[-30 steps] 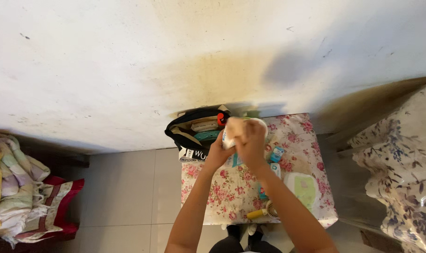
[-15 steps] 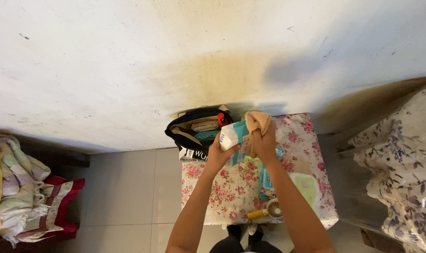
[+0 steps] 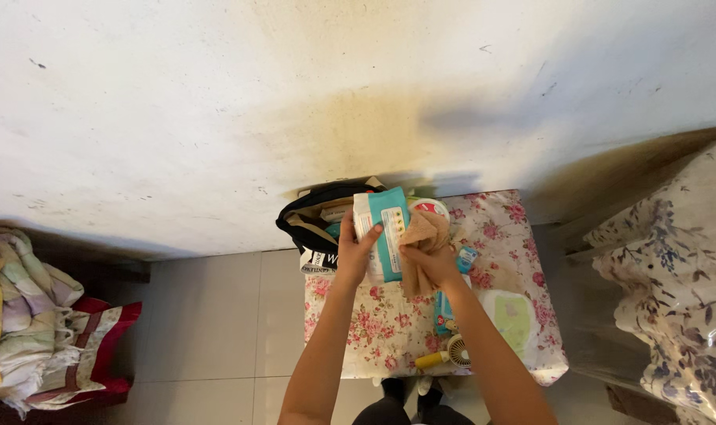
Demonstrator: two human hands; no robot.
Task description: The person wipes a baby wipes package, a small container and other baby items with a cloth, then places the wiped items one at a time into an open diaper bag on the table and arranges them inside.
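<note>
My left hand (image 3: 353, 253) holds a white and teal packet (image 3: 381, 230) upright above a small table covered in a pink flowered cloth (image 3: 389, 330). My right hand (image 3: 430, 264) presses a crumpled tan cloth (image 3: 422, 240) against the packet's right side. Behind the packet stands an open black bag (image 3: 314, 218) with items inside, at the table's far left corner.
On the table lie a small blue box (image 3: 466, 258), a blue flat pack (image 3: 442, 305), a pale green pack (image 3: 510, 315) and a small yellow-handled fan (image 3: 444, 355). A round red-topped lid (image 3: 429, 207) sits behind. Folded bedding (image 3: 35, 315) lies left; a floral-covered surface (image 3: 673, 275) stands right.
The packet has been turned so its broad printed face shows and stands upright. My right hand with the tan cloth has slid down from the packet's top to its right side.
</note>
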